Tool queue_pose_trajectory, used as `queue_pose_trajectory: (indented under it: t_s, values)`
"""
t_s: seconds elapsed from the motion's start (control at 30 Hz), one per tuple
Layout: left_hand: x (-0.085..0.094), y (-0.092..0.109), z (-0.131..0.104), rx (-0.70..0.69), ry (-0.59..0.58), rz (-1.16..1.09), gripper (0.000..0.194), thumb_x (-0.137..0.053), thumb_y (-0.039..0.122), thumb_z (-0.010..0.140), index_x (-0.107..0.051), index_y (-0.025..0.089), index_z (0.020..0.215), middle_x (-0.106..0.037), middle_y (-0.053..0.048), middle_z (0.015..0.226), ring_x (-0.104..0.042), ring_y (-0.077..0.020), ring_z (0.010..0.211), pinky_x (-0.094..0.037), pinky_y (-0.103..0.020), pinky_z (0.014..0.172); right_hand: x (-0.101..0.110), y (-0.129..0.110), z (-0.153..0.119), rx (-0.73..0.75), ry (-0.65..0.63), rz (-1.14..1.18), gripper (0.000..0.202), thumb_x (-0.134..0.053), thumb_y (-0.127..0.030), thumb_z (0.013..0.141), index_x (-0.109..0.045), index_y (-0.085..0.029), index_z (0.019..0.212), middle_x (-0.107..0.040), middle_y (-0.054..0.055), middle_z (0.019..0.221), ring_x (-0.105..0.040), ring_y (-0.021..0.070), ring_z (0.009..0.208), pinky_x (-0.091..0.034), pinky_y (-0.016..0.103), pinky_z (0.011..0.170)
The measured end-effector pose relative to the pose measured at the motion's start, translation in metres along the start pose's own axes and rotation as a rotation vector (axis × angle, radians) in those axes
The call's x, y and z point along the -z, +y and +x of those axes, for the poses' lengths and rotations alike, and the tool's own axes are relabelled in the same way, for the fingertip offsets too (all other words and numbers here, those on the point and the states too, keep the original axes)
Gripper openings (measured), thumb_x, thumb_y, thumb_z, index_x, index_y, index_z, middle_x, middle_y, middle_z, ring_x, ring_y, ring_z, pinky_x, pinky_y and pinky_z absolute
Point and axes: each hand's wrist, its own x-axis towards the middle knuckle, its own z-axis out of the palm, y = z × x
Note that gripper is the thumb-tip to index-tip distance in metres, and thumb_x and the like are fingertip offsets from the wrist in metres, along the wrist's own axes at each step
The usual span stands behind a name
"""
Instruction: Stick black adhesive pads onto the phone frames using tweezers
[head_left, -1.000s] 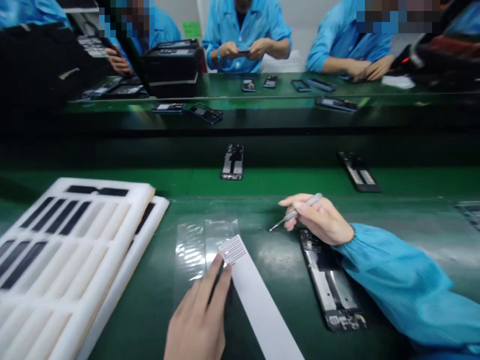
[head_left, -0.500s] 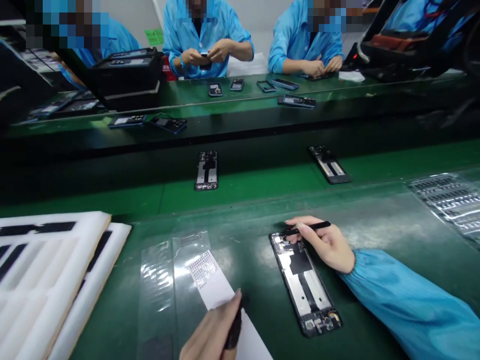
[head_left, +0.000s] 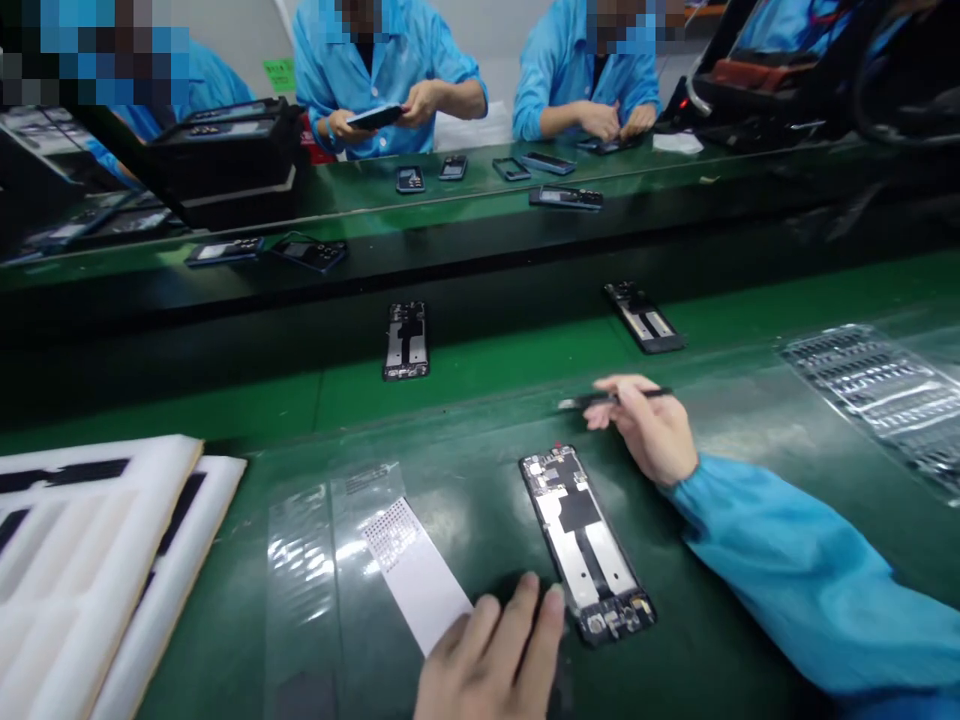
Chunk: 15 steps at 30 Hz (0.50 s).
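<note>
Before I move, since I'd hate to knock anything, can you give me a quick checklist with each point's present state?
1. Slim tool held in right hand: ok.
2. Tool tip off the opened phone: ok.
3. Opened phone lying flat, inner side up: ok.
4. White strip's dotted end uncovered: ok.
5. Left hand clear of the phone: cannot tell; fingertips are close beside its edge.
6. Left hand empty: cannot tell; palm hidden.

This looks like a factory assembly line: people in matching blue smocks (head_left: pixel 397 60) sit along a green bench (head_left: pixel 465 440) with opened phones (head_left: pixel 589 545).
</note>
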Motion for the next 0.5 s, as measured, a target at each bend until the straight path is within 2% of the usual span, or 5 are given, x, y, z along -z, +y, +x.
queue_pose_trajectory:
  t_s: [0.1,0.2,0.33,0.5]
  values:
    - [-0.011,0.028,0.022,-0.055,0.022,0.016,0.036,-0.049,0.013,0.095,-0.068,0.020,0.125,-0.072,-0.004,0.123,-0.067,-0.0208,0.080,-0.055,-0.029,0.058,0.014,0.006,0.019,-0.090,0.078,0.123,0.041,-0.064,-0.062,0.085,-0.064,-0.021,0.092,-0.071,0.002,0.065,-0.066,0.0168,0.055,-0.055,0.030,0.056]
    - [-0.023,0.048,0.035,-0.041,0.024,-0.038,0.035,-0.047,0.017,0.098,-0.066,0.021,0.128,-0.072,-0.002,0.123,-0.065,-0.0199,0.082,-0.055,-0.029,0.062,0.021,0.007,0.024,-0.167,0.079,0.219,0.045,-0.072,-0.062,0.077,-0.066,-0.020,0.090,-0.071,0.003,0.063,-0.066,0.0161,0.055,-0.055,0.029,0.057]
    - [-0.033,0.051,0.041,-0.074,-0.011,-0.055,0.036,-0.044,0.017,0.098,-0.064,0.018,0.129,-0.070,-0.003,0.126,-0.065,-0.0204,0.085,-0.055,-0.028,0.062,0.021,0.005,0.020,-0.226,0.050,0.317,0.043,-0.077,-0.057,0.074,-0.068,-0.018,0.089,-0.073,0.004,0.065,-0.066,0.0149,0.054,-0.054,0.027,0.055]
    - [-0.028,0.046,0.044,-0.118,-0.081,-0.012,0.037,-0.045,0.015,0.097,-0.064,0.017,0.129,-0.068,-0.007,0.130,-0.066,-0.0224,0.090,-0.057,-0.029,0.062,0.020,0.003,0.018,-0.247,0.011,0.391,0.041,-0.079,-0.054,0.074,-0.070,-0.016,0.088,-0.073,0.005,0.064,-0.066,0.0133,0.054,-0.052,0.024,0.053]
